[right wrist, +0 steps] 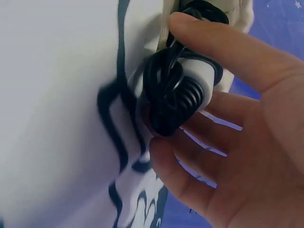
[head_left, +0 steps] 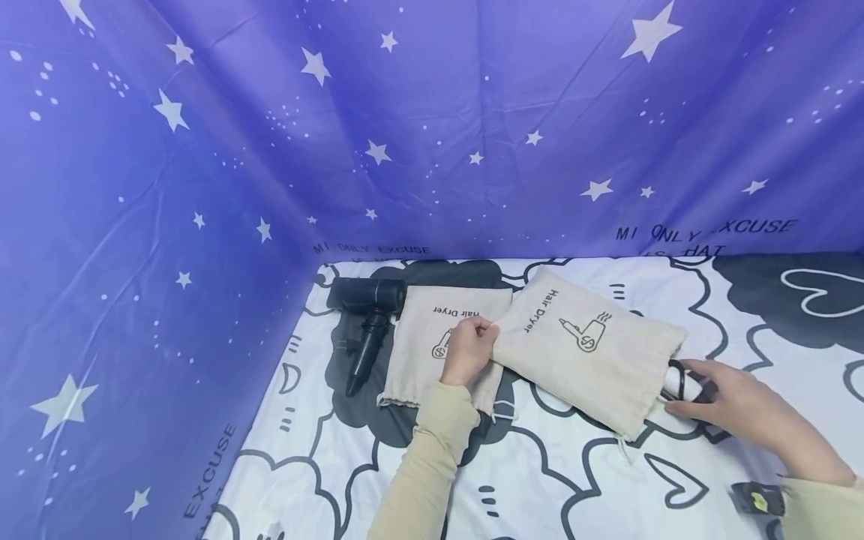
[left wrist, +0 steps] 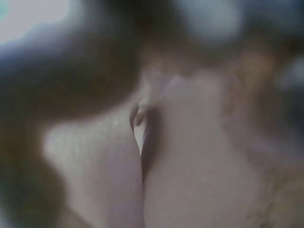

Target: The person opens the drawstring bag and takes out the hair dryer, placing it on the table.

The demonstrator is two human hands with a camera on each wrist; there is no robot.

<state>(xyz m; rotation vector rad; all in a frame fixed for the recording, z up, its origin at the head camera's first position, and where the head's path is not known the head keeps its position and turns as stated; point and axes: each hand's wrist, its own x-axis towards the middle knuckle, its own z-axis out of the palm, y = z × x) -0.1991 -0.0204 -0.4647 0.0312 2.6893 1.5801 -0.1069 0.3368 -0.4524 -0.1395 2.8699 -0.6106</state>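
My left hand (head_left: 468,346) pinches the closed-end corner of a cream drawstring bag (head_left: 540,352) printed "Hair Dryer". From the bag's gathered mouth pokes the white handle of a hair dryer (head_left: 683,384). My right hand (head_left: 742,405) holds that handle end, thumb on one side and fingers on the other. In the right wrist view a black cord (right wrist: 164,80) is bundled around the white handle (right wrist: 205,88), by its ribbed black cord sleeve. The rest of this dryer is hidden inside the bag. The left wrist view is blurred, filled by close-up skin and pale sleeve.
A second cream bag (head_left: 418,375) with the same print lies flat under my left forearm. Just left of it rests a black hair dryer (head_left: 367,296), handle toward me. The cloth (head_left: 526,480) has black cartoon outlines; purple star-printed curtains (head_left: 432,150) stand behind and at left.
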